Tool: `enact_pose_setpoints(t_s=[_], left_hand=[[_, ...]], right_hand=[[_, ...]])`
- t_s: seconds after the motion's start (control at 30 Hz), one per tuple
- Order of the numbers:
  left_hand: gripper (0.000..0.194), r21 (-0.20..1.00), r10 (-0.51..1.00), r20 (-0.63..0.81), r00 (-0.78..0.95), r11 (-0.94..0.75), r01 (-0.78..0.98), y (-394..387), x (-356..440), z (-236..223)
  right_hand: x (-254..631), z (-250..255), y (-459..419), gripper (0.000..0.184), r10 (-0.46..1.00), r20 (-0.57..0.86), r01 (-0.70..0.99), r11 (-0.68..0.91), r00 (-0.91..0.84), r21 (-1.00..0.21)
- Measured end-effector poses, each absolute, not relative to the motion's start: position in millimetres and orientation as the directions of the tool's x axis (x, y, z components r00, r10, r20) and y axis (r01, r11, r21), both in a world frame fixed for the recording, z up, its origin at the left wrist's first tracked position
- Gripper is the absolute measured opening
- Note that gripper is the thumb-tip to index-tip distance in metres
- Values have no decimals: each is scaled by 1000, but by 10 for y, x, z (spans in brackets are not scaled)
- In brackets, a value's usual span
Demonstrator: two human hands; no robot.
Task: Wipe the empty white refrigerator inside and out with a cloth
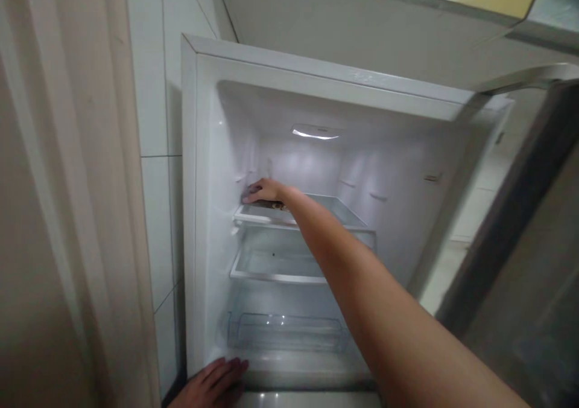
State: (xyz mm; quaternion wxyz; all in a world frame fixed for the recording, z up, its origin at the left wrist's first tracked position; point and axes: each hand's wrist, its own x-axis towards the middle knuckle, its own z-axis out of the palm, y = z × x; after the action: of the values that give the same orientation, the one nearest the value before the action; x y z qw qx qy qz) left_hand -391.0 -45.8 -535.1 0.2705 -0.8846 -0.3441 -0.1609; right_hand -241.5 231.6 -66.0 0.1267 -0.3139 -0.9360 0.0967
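An open refrigerator (199, 215) fills the view, lit inside and holding no food. My right hand (265, 192) reaches deep in to the top glass shelf (344, 212) at its left end. It lies palm down on a small dark thing I cannot make out, fingers curled over it. My left hand (212, 382) rests flat on the bottom front edge of the refrigerator, fingers stretched out and holding nothing.
A second glass shelf (271, 266) sits below the top one, and a clear drawer (284, 332) below that. The refrigerator door (520, 233) stands open at the right. A beige curtain (63, 203) hangs at the left beside a white tiled wall (156, 124).
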Motion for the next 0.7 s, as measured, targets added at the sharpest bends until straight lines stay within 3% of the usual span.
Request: enact_pose_setpoints(t_s=[0.17,0.27,0.4,0.5,0.7], left_hand=[[87,-363,515,506,692,-600,713,-646,-3870,-5145],[96,-338,545,500,672,-592,732,-676,-3872,-5156],[86,-309,545,488,682,-623,719,-672,-3865,-5125],[82,-374,481,520,706,-615,695,-669,-3846,-5055],[82,-413,465,515,721,-602,683,-672,-3843,-5036]], right_hand=[[-1850,-779,1926,52,586,173,456,755,-792,-472],[-1510,-813,1734,52,628,192,475,724,-754,-500],[-1128,-747,1580,55,726,198,645,680,-659,-348],[-827,-705,1558,60,806,204,787,589,-555,-184],[-275,-828,1631,54,871,191,857,484,-453,-177]])
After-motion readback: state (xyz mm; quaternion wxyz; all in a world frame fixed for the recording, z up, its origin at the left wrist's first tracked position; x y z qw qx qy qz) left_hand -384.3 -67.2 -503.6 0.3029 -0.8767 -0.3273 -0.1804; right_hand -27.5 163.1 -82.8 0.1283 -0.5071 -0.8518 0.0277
